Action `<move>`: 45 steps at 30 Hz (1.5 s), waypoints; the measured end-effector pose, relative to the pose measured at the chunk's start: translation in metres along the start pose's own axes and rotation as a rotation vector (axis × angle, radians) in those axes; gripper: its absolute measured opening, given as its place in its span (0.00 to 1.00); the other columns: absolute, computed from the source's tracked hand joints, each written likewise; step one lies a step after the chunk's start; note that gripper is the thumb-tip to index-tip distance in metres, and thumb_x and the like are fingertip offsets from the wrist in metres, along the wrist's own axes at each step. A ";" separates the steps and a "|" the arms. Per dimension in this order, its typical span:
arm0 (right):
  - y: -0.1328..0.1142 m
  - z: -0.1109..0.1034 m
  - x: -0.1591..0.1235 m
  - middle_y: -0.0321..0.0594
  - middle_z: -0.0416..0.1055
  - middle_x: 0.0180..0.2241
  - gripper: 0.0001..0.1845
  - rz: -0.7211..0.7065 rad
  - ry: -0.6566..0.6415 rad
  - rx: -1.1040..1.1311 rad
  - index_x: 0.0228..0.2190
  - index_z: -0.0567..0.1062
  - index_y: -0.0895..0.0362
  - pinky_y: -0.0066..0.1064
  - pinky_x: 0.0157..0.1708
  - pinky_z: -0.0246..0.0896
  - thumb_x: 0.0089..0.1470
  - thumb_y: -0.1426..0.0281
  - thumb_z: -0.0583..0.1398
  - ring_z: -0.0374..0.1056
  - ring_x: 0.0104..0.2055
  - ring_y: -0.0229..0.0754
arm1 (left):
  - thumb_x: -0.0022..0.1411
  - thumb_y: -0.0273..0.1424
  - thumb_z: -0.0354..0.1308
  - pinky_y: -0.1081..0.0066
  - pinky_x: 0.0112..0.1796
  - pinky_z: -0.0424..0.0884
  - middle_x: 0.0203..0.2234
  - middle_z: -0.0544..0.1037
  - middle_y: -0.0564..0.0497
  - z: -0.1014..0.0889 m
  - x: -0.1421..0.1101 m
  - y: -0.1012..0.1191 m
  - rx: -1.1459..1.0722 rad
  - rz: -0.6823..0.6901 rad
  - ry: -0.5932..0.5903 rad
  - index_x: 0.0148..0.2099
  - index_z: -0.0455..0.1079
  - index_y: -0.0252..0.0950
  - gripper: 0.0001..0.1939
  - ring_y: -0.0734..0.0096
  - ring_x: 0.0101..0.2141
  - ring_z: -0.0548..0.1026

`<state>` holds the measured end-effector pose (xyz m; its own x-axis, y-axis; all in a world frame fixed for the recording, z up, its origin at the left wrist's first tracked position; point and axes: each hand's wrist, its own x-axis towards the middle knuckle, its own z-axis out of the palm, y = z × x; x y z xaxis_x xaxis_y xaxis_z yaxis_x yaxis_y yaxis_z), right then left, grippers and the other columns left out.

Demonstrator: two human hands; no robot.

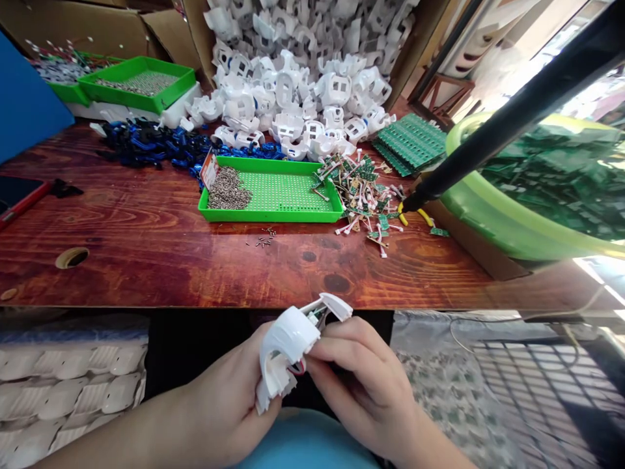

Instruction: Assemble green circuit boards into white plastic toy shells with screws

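A curved white plastic housing (291,339) is held over my lap, just in front of the table edge. My left hand (234,384) wraps round its left side, with the fingertips hidden behind it. At its right side, the fingers of my right hand (361,374) are pressed together on the housing. A thin white flap (336,305) stands up at its upper right, with a small bit of green board showing beside it. Red and dark wires (297,369) loop out underneath, close to my right fingertips.
A green tray (273,216) holds many small screws (227,189); several loose screws (263,240) lie before it. Small wired circuit boards (368,195) are heaped at its right. White housings (293,98) pile up behind. A black pole (508,111) slants past a yellow-green basin (527,228).
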<state>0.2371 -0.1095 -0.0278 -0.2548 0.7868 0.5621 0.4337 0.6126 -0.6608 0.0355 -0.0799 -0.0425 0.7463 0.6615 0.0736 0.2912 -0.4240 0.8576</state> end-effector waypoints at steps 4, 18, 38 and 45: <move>0.005 -0.001 -0.011 0.41 0.68 0.34 0.16 0.156 0.191 0.125 0.42 0.69 0.56 0.28 0.36 0.68 0.51 0.82 0.56 0.67 0.37 0.38 | 0.61 0.21 0.50 0.67 0.55 0.66 0.56 0.69 0.47 -0.004 0.000 -0.002 -0.021 -0.082 -0.006 0.64 0.47 0.44 0.32 0.61 0.53 0.70; 0.004 0.010 -0.001 0.33 0.72 0.34 0.26 0.645 -0.057 0.902 0.40 0.71 0.56 0.18 0.34 0.66 0.36 0.79 0.70 0.67 0.33 0.30 | 0.59 0.19 0.52 0.72 0.50 0.69 0.55 0.70 0.53 -0.001 0.002 -0.001 -0.105 -0.019 -0.075 0.63 0.48 0.52 0.35 0.67 0.51 0.72; -0.006 0.015 0.007 0.27 0.71 0.21 0.24 1.088 0.072 0.993 0.24 0.72 0.58 0.17 0.22 0.60 0.20 0.81 0.74 0.62 0.22 0.28 | 0.61 0.21 0.50 0.72 0.44 0.73 0.58 0.67 0.54 -0.003 0.000 -0.003 -0.091 -0.019 -0.180 0.61 0.49 0.51 0.30 0.65 0.53 0.68; 0.003 0.016 0.004 0.31 0.73 0.28 0.22 0.991 -0.079 1.033 0.32 0.72 0.56 0.26 0.34 0.66 0.33 0.68 0.73 0.69 0.30 0.34 | 0.63 0.23 0.49 0.66 0.54 0.66 0.58 0.66 0.51 -0.003 0.003 0.001 -0.139 -0.092 -0.162 0.62 0.47 0.49 0.29 0.63 0.54 0.68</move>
<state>0.2238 -0.1031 -0.0359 -0.2854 0.8954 -0.3419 -0.3447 -0.4287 -0.8351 0.0368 -0.0767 -0.0397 0.8097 0.5811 -0.0815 0.2862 -0.2699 0.9194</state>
